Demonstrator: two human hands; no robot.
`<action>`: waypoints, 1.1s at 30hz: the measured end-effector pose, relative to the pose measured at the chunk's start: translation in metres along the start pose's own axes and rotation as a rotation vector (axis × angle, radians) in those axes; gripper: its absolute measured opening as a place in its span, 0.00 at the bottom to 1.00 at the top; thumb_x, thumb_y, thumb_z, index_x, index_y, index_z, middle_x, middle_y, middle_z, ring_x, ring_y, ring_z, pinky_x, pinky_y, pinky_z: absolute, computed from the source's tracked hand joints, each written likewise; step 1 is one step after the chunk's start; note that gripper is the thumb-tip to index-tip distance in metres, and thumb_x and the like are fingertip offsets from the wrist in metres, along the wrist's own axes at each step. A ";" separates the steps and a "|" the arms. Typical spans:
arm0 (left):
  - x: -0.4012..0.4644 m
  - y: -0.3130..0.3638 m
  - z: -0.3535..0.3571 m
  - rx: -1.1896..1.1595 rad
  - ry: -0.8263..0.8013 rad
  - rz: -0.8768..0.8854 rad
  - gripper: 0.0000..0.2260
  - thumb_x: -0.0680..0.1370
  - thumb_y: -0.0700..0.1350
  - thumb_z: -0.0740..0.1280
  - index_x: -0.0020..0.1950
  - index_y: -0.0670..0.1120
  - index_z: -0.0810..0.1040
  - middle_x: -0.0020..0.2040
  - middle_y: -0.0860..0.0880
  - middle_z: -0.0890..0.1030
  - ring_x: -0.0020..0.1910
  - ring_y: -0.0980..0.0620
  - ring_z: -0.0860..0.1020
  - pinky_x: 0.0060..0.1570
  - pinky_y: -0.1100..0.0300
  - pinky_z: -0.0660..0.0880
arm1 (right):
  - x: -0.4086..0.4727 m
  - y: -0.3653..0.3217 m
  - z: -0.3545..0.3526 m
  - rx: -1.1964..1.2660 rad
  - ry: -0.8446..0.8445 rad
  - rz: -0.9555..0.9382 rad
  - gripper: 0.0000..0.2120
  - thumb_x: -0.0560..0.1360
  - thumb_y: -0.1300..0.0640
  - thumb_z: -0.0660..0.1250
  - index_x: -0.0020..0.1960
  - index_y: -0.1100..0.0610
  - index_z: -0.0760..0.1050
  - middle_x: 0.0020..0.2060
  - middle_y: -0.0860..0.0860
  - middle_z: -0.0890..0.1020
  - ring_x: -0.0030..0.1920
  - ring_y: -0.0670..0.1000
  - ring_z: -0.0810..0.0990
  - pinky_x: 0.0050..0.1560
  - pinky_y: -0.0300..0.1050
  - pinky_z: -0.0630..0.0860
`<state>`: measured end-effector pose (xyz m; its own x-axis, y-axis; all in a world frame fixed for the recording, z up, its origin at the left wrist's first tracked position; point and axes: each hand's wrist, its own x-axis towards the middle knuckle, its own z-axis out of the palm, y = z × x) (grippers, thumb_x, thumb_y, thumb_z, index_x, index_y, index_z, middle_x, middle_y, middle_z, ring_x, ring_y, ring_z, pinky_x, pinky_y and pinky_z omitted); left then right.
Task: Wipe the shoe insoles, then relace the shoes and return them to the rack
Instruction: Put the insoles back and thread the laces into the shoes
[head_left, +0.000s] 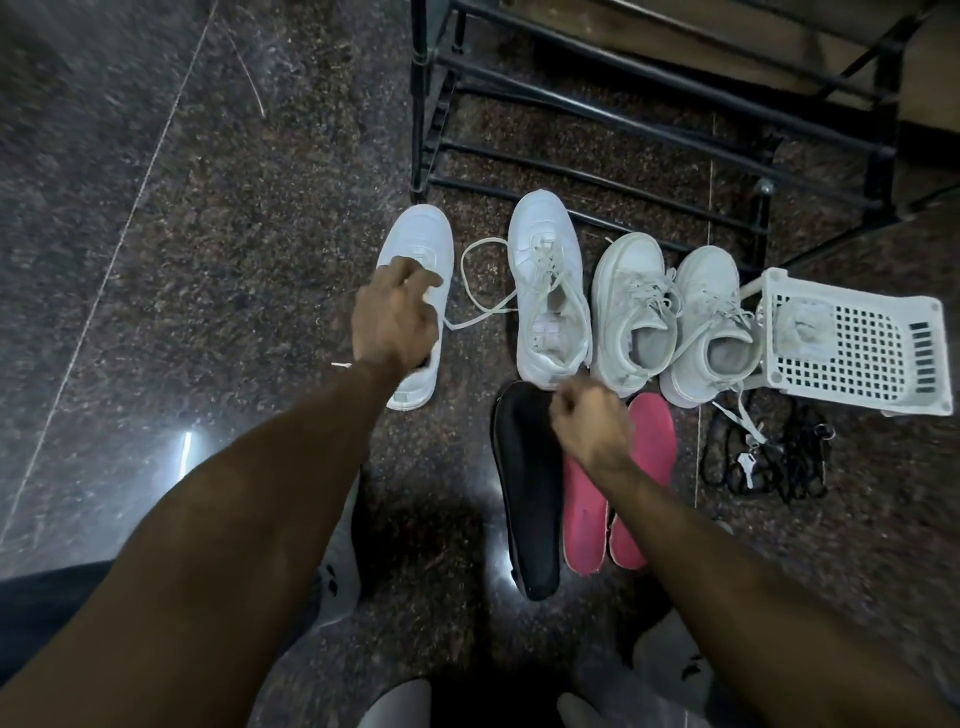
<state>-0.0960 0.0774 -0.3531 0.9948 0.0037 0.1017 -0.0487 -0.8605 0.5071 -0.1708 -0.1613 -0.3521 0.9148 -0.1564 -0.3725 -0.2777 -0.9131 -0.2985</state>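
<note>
Over the leftmost shoe (415, 260), left hand (392, 317) spread; right hand (592, 426) curled, empty.

One head-worn camera looks steeply down and forward from above the person's forearms, wide-angled, at the dark speckled floor (208, 260). The black shoe rack (597, 135) fills the top of the view; just before it stands a row of white shoes (545, 291), nearer than the rack.
</note>
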 end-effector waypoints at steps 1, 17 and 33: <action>0.001 0.008 0.004 0.004 0.019 0.078 0.14 0.70 0.36 0.63 0.53 0.44 0.81 0.53 0.43 0.79 0.50 0.39 0.77 0.45 0.46 0.76 | -0.005 0.010 0.002 -0.090 -0.114 0.048 0.13 0.76 0.47 0.63 0.57 0.52 0.77 0.54 0.55 0.82 0.54 0.59 0.80 0.50 0.48 0.75; -0.007 0.093 0.058 0.226 -0.808 0.150 0.20 0.79 0.52 0.61 0.72 0.57 0.68 0.70 0.49 0.71 0.67 0.45 0.72 0.60 0.50 0.70 | -0.078 0.022 0.071 -0.147 -0.248 0.188 0.56 0.67 0.37 0.70 0.78 0.56 0.39 0.68 0.55 0.65 0.66 0.59 0.68 0.59 0.55 0.69; -0.036 0.053 0.036 -0.085 -0.344 -0.066 0.13 0.77 0.55 0.63 0.56 0.48 0.77 0.54 0.49 0.76 0.45 0.45 0.79 0.42 0.55 0.73 | -0.066 0.043 0.039 0.097 0.058 0.294 0.44 0.70 0.34 0.66 0.76 0.55 0.56 0.64 0.56 0.71 0.65 0.59 0.70 0.59 0.53 0.68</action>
<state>-0.1310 0.0135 -0.3603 0.9671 -0.1265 -0.2208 0.0238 -0.8187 0.5737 -0.2545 -0.1757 -0.3749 0.8054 -0.4325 -0.4052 -0.5571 -0.7857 -0.2688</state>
